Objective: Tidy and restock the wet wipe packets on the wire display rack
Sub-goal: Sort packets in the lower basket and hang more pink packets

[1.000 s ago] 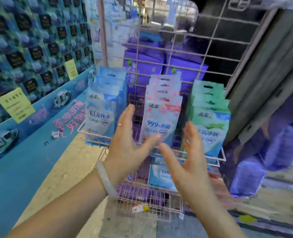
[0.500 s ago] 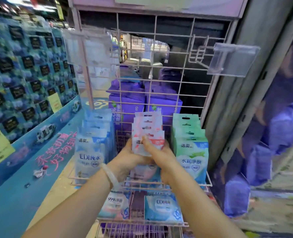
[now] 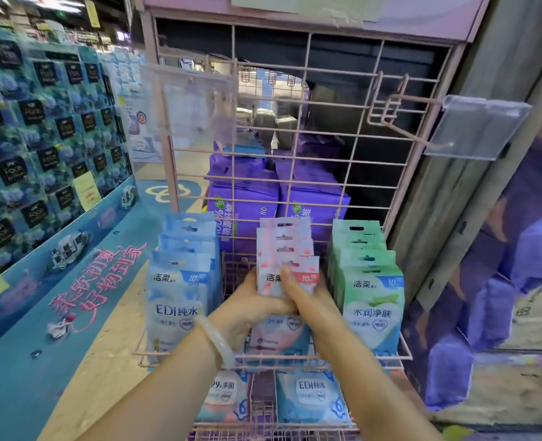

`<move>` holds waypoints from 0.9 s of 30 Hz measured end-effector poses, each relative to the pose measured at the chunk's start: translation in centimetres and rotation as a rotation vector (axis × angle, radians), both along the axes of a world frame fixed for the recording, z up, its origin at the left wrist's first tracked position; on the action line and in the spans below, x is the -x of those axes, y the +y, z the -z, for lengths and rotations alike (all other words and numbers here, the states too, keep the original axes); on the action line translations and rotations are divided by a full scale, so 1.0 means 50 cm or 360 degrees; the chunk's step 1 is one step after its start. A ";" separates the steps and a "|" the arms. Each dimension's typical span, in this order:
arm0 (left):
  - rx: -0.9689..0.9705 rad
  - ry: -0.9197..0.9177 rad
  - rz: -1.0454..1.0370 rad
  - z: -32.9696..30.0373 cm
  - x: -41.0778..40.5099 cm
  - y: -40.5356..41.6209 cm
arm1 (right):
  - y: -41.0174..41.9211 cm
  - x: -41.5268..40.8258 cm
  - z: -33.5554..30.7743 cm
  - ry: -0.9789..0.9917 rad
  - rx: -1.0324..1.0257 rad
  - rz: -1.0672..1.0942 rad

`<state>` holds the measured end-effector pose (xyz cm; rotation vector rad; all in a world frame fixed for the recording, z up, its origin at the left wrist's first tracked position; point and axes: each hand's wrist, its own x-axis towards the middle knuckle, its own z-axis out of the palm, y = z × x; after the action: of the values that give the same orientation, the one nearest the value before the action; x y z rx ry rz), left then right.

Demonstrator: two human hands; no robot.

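Observation:
A pink wire display rack (image 3: 336,148) stands in front of me. Three rows of wet wipe packets hang on it: blue packets (image 3: 183,281) on the left, pink packets (image 3: 284,246) in the middle, green packets (image 3: 370,288) on the right. My left hand (image 3: 250,307) and my right hand (image 3: 308,300) together grip the front pink packet from both sides, thumbs on its face. On the lower shelf lie a pink packet (image 3: 223,396) and a blue packet (image 3: 311,396).
Purple wipe packs (image 3: 244,198) sit behind the rack's grid. Two hooks with clear price-tag holders (image 3: 476,128) stick out near the top. A blue display wall (image 3: 40,148) of boxed goods runs along the left, a grey pillar (image 3: 473,173) stands on the right.
One second ago both hands were open in front of the rack. They moved in and closed on the front pink packet; since half a second ago they have held still.

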<state>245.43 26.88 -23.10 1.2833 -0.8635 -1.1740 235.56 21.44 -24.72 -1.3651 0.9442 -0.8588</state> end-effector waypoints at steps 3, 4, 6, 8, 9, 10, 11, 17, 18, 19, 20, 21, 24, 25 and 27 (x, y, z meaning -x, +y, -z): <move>-0.0070 -0.0040 -0.0031 -0.002 0.008 0.001 | -0.005 0.007 0.002 -0.0088 -0.0021 -0.0118; -0.0082 -0.0054 -0.0028 -0.003 0.009 0.002 | -0.007 0.008 0.003 -0.0101 -0.0022 -0.0130; -0.0064 0.0027 -0.0034 -0.008 0.009 0.002 | -0.008 0.007 0.005 -0.0119 -0.0007 -0.0123; -0.0059 0.0044 -0.0019 -0.016 0.010 0.000 | -0.008 0.003 0.008 -0.0139 0.0002 -0.0083; -0.0063 0.0022 -0.0004 -0.020 0.010 0.000 | -0.008 0.001 0.008 -0.0140 0.0001 -0.0057; -0.0054 0.0026 0.0013 -0.023 0.011 -0.001 | -0.009 -0.002 0.009 -0.0140 -0.0006 -0.0037; -0.0055 0.0060 0.0007 -0.025 0.010 -0.003 | -0.010 -0.003 0.008 -0.0138 -0.0017 -0.0029; 0.0011 0.0120 -0.0061 -0.021 0.012 0.001 | -0.013 0.003 0.009 -0.0163 -0.0011 -0.0058; 0.0037 0.0082 -0.0085 -0.019 0.011 0.003 | -0.015 0.003 0.011 -0.0178 -0.0010 -0.0057; 0.0049 0.0069 -0.0109 -0.017 0.009 0.003 | -0.016 0.002 0.014 -0.0190 -0.0016 -0.0062; 0.0046 0.0078 -0.0129 -0.016 0.008 0.002 | -0.016 0.000 0.017 -0.0188 -0.0026 -0.0072; 0.0038 0.0092 -0.0146 -0.016 0.007 0.002 | -0.015 -0.002 0.016 -0.0174 -0.0031 -0.0084; -0.0002 0.0099 -0.0176 -0.012 0.001 0.000 | -0.014 -0.009 0.014 -0.0131 -0.0013 -0.0121; -0.0011 0.0092 -0.0178 -0.010 -0.001 0.000 | -0.014 -0.011 0.013 -0.0115 -0.0002 -0.0131; -0.0012 0.0077 -0.0165 -0.007 -0.008 0.002 | -0.016 -0.015 0.015 -0.0079 0.0015 -0.0137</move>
<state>245.80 26.99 -22.75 1.2855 -0.7491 -1.1229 236.29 20.64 -25.45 -1.3762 0.8385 -0.8291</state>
